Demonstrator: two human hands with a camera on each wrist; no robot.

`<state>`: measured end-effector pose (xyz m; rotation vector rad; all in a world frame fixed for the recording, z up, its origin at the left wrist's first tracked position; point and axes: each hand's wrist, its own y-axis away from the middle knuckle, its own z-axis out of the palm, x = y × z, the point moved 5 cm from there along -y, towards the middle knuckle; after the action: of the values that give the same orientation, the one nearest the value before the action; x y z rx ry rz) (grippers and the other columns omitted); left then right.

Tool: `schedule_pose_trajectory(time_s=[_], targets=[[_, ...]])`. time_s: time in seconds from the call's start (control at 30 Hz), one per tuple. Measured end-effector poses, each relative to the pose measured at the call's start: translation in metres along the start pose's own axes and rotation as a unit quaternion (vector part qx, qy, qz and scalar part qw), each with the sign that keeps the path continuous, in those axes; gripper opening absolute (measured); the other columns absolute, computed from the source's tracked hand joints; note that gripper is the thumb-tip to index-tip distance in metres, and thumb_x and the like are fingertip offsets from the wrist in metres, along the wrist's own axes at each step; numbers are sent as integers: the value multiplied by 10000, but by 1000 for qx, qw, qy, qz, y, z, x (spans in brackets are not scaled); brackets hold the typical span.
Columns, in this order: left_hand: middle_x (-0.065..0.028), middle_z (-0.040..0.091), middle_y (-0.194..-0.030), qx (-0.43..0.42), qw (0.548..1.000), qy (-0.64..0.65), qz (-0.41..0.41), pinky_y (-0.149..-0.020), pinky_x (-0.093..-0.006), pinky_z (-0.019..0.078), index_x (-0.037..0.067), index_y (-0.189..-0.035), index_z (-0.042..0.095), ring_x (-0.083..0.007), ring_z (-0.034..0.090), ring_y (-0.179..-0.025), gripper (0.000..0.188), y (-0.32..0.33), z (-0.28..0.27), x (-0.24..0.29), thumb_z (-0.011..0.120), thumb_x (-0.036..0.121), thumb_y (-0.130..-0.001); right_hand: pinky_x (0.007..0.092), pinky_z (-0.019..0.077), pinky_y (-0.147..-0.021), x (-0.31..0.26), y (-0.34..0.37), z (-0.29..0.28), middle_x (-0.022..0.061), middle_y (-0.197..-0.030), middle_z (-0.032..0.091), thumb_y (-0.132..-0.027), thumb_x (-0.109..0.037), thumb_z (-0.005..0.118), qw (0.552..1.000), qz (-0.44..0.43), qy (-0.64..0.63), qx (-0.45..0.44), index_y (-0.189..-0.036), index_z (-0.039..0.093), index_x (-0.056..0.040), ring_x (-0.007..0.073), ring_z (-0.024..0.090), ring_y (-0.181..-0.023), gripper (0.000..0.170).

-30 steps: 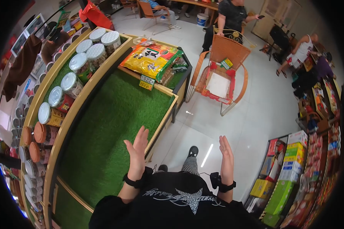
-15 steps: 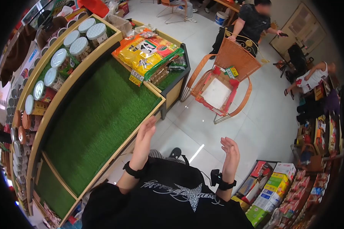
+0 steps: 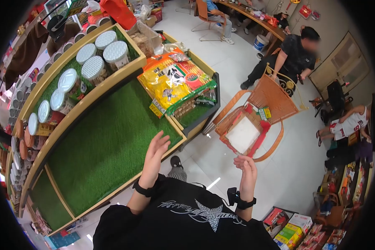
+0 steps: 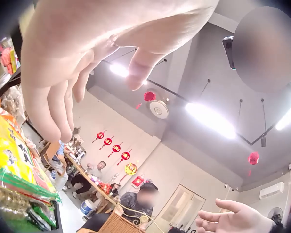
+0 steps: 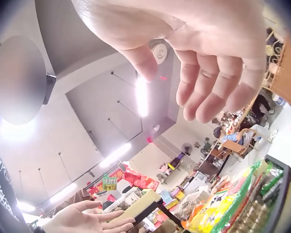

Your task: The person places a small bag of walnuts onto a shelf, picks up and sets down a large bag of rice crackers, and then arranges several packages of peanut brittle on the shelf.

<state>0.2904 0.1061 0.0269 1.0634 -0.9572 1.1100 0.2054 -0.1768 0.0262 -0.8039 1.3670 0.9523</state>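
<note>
My left hand [image 3: 155, 160] is raised over the front edge of a green-lined display bin [image 3: 100, 141], fingers loosely extended, holding nothing. To its right, my right hand [image 3: 247, 177] is held up with relaxed, slightly bent fingers, also empty. The two hands stand apart. Beyond the left hand, a yellow and orange snack bag [image 3: 175, 81] lies at the bin's far end, a price tag [image 3: 156, 108] at its corner. In the left wrist view the left hand [image 4: 102, 43] hangs with fingers spread; in the right wrist view the right hand [image 5: 199, 53] has its fingers bent loosely.
Lidded jars [image 3: 93, 68] line the curved shelf at left. A wicker chair [image 3: 273, 98] holding a red-edged box [image 3: 242, 135] stands ahead, with a seated person [image 3: 296, 54] behind it. Boxes [image 3: 291, 233] are at lower right. Another person [image 3: 348, 125] sits at the right.
The view has swung, and the chair and seated person appear farther right. The snack bag looks nearer. Both hands stay raised and empty, the right hand's fingers a little more bent.
</note>
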Motion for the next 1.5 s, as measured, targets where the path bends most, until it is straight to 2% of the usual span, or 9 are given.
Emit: schedule_pose_trajectory(time_s=[0.4, 0.57, 0.73, 1.07, 1.2, 1.3, 1.33, 1.43, 1.5], targets=[[-130, 457, -1236, 23, 998, 16, 52, -958, -325, 311, 54, -1317, 297, -208, 448, -1127, 481, -113, -12, 41, 438, 185, -875, 250, 410, -723, -5, -134, 72, 85, -859, 613, -851, -141, 464, 998, 4, -24, -50, -938, 571, 2, 135, 548, -784, 199], [-128, 465, -1232, 74, 997, 25, -4, -958, -331, 317, 49, -1297, 325, -207, 456, -1120, 456, -131, -18, 21, 441, 188, -879, 235, 406, -721, 30, -193, 104, 56, -862, 613, -850, -147, 473, 981, 116, -6, -153, -954, 581, -22, 110, 540, -790, 195], [-117, 477, -1216, 125, 990, 43, -46, -950, -319, 328, 45, -1273, 361, -205, 458, -1117, 436, -166, -9, 0, 452, 208, -879, 227, 382, -739, 19, -286, 145, 36, -921, 590, -845, -132, 480, 966, 107, 16, -235, -945, 578, -26, 101, 518, -848, 176], [-118, 444, -1247, 98, 993, 20, -57, -953, -312, 330, 32, -1286, 345, -184, 429, -1143, 447, -330, 49, 34, 438, 212, -888, 299, 344, -910, 41, -522, 265, 119, -1139, 507, -829, -159, 508, 945, 63, 39, -318, -1172, 461, 9, 192, 451, -1082, 385], [-108, 460, -1227, 96, 968, 206, -104, -923, -307, 359, 63, -1275, 370, -179, 467, -1089, 446, -419, 42, -14, 424, 282, -890, 348, 366, -905, 161, -612, 334, 213, -1209, 437, -813, -213, 519, 919, -74, 202, -331, -1231, 411, -25, 325, 469, -1070, 471], [-106, 467, -1216, 200, 929, 242, -196, -910, -321, 363, 71, -1254, 386, -193, 476, -1062, 485, -460, 19, -95, 414, 372, -876, 412, 366, -894, 178, -576, 354, 234, -1196, 431, -776, -236, 542, 830, -166, 381, -372, -1296, 329, -59, 387, 430, -1080, 589], [-109, 465, -1218, 241, 914, 227, -237, -922, -337, 351, 69, -1255, 380, -205, 466, -1076, 507, -457, 16, -113, 407, 399, -872, 427, 358, -893, 195, -565, 354, 214, -1186, 448, -758, -191, 563, 842, -253, 354, -319, -1315, 304, -76, 377, 430, -1082, 625], [-122, 440, -1249, 288, 897, 226, -248, -973, -384, 280, 69, -1274, 344, -244, 418, -1132, 560, -439, 10, -141, 384, 445, -861, 421, 350, -892, 170, -515, 341, 206, -1160, 470, -739, -92, 559, 797, -237, 383, -402, -1314, 309, -76, 358, 450, -1054, 627], [-86, 530, -1118, 338, 883, 248, -210, -897, -345, 346, 73, -1197, 437, -181, 496, -1017, 540, -422, 4, -157, 454, 464, -825, 411, 337, -901, 168, -480, 322, 203, -1154, 475, -740, -58, 545, 755, -227, 393, -474, -1310, 315, -66, 346, 449, -1053, 616]])
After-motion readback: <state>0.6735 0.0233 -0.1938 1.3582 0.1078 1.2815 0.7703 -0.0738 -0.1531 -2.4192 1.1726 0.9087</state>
